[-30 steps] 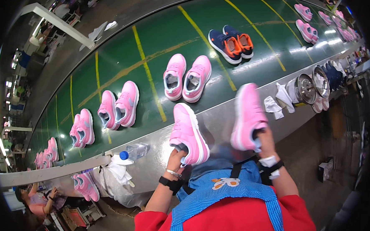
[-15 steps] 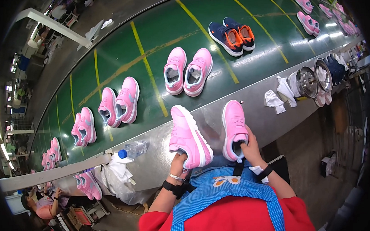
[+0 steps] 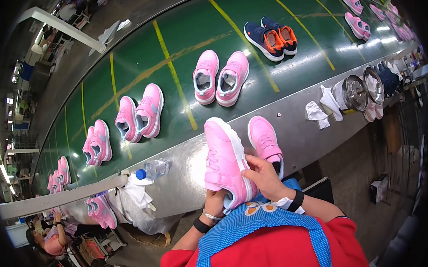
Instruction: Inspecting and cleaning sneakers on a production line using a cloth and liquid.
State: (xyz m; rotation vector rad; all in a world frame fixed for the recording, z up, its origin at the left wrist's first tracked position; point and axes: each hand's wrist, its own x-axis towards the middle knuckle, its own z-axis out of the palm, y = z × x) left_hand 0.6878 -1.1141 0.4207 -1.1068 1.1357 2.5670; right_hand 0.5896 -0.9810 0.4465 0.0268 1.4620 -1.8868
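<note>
A pink sneaker [image 3: 224, 159] with a white sole is held up, tilted, in front of me. My left hand [image 3: 215, 201] grips it at the heel end, with the fingers partly hidden inside the opening. My right hand [image 3: 266, 179] is closed at the sole's side, thumb and forefinger against its white edge. The other pink sneaker [image 3: 263, 140] rests on the metal ledge just beyond my right hand, which hides part of it. White material [image 3: 283, 203] shows at my right wrist, by the dark band.
A green conveyor [image 3: 180, 30] with yellow lines carries several pairs of pink sneakers [image 3: 220, 78] and one navy-orange pair [image 3: 271, 39]. On the metal ledge [image 3: 273, 118] are a blue-capped bottle [image 3: 153, 170], white cloths [image 3: 317, 114] and metal bowls [image 3: 355, 95]. A person [image 3: 53, 238] sits lower left.
My right hand has left the right-hand sneaker and moved left onto the held sneaker's sole. The held sneaker has shifted slightly right and turned. The other sneaker now stands further left.
</note>
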